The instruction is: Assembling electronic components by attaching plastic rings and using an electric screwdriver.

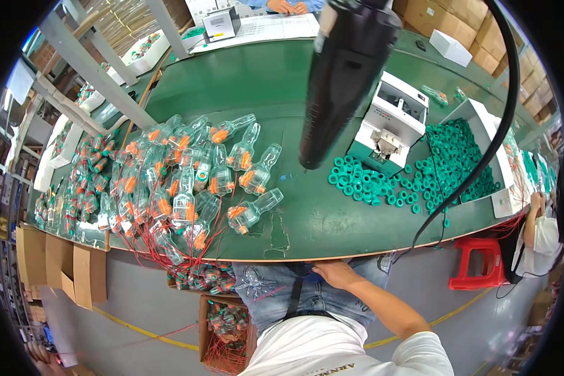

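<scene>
My right hand (336,274) rests over my lap at the front edge of the green table (332,232), next to a dark strap. Its fingers are partly hidden, so I cannot tell whether they grip anything. My left hand does not show clearly. On the table's left lies a heap of clear bottle-shaped plastic pieces (185,200) with orange and green parts and red wires. Right of centre stands a small white and green machine (391,122). Many green plastic rings (373,187) lie around its base.
A white box (502,169) of green rings stands at the right. A thick black tool or pole (344,81) hangs over the table, with a black cable (511,94). Cartons (84,272) stand lower left, a red stool (479,264) at right. Other people's hands (288,7) show at the back.
</scene>
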A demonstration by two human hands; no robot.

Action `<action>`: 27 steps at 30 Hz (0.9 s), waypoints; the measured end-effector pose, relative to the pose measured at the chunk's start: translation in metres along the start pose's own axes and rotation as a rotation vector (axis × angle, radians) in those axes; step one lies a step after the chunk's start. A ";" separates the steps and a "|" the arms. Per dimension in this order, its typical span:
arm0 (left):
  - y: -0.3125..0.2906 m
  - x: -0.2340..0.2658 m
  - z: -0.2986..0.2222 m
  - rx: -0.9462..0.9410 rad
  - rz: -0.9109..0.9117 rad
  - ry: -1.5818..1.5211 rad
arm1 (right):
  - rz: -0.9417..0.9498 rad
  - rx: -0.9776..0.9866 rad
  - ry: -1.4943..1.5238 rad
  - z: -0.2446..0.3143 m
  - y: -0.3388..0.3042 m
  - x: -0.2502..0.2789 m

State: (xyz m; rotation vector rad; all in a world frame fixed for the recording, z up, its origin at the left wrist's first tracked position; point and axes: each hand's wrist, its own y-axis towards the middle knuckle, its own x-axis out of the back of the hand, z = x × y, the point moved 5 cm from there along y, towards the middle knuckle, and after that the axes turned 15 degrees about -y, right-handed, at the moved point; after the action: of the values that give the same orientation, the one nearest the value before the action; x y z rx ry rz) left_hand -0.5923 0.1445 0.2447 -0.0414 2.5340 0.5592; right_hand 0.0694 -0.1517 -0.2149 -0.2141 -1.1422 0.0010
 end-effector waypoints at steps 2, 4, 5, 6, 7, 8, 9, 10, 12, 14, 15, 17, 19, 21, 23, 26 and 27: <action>-0.007 -0.008 0.020 0.009 -0.096 0.084 | -0.001 -0.111 0.182 0.002 0.000 0.005; -0.023 -0.033 0.042 0.007 -0.198 0.179 | 0.097 -0.097 0.098 0.038 -0.004 0.033; -0.028 -0.048 0.056 0.007 -0.245 0.228 | 0.064 -0.056 0.100 0.062 -0.011 0.056; -0.034 -0.062 0.071 0.011 -0.293 0.275 | 0.047 -0.034 0.177 0.084 -0.017 0.091; -0.039 -0.072 0.086 0.019 -0.339 0.321 | 0.032 -0.016 0.255 0.101 -0.024 0.130; -0.047 -0.079 0.085 0.009 -0.385 0.366 | 0.037 -0.016 0.352 0.113 -0.034 0.160; -0.058 -0.087 0.085 0.001 -0.432 0.409 | 0.030 -0.006 0.351 0.118 -0.042 0.182; -0.061 -0.071 0.097 0.092 -0.298 0.357 | -0.061 0.006 0.420 0.117 -0.050 0.202; -0.082 -0.062 0.145 0.222 -0.065 0.360 | -0.148 0.010 0.470 0.111 -0.052 0.221; -0.133 -0.116 0.195 0.267 0.206 0.416 | -0.415 -0.082 0.411 0.100 -0.044 0.243; -0.154 -0.150 0.215 0.287 0.384 0.409 | -0.485 -0.108 0.298 0.101 -0.032 0.253; -0.187 -0.212 0.249 0.328 0.698 0.597 | -0.625 -0.213 0.153 0.082 -0.015 0.240; -0.215 -0.253 0.272 0.760 0.683 0.412 | -0.719 -0.262 0.085 0.067 0.008 0.223; -0.235 -0.288 0.300 0.873 0.840 0.396 | -0.808 -0.305 0.016 0.055 0.028 0.210; -0.251 -0.312 0.330 0.879 0.948 0.516 | -0.780 -0.167 -0.159 0.054 0.050 0.200; -0.269 -0.332 0.366 0.938 0.989 0.458 | -0.684 -0.081 -0.142 0.065 0.052 0.207; -0.275 -0.338 0.373 0.875 1.035 0.398 | -0.623 -0.116 -0.111 0.070 0.047 0.216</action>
State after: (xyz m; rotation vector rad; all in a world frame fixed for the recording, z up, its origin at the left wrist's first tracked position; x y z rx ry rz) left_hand -0.0777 0.0141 0.0269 1.6525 2.7935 -0.3093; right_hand 0.1011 -0.0702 -0.0005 0.0473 -1.2822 -0.6120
